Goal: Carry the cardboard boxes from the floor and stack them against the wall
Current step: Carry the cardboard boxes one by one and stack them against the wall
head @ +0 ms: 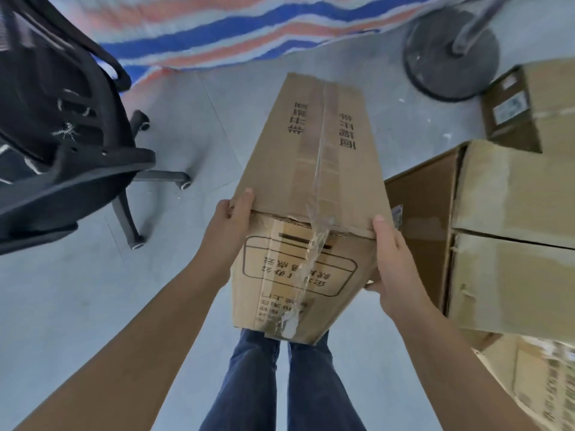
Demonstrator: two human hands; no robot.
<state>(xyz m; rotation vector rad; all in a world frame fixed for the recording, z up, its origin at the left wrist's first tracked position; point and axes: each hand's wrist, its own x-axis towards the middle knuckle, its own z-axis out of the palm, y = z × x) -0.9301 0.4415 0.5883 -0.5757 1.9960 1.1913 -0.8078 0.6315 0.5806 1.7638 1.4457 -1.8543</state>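
A long brown cardboard box [314, 169] with black printed characters and torn clear tape hangs in the air above my legs. My left hand [228, 234] grips its near left corner, thumb on the top edge. My right hand [395, 265] grips the near right corner, thumb on top and fingers under the side. The box's far end points away from me over the grey floor.
A stack of cardboard boxes [513, 237] stands at the right, with a smaller labelled box [529, 107] behind and another [535, 384] at the lower right. A black office chair [62, 144] is at the left. A round stand base [448, 54] and a striped sheet [236, 26] lie ahead.
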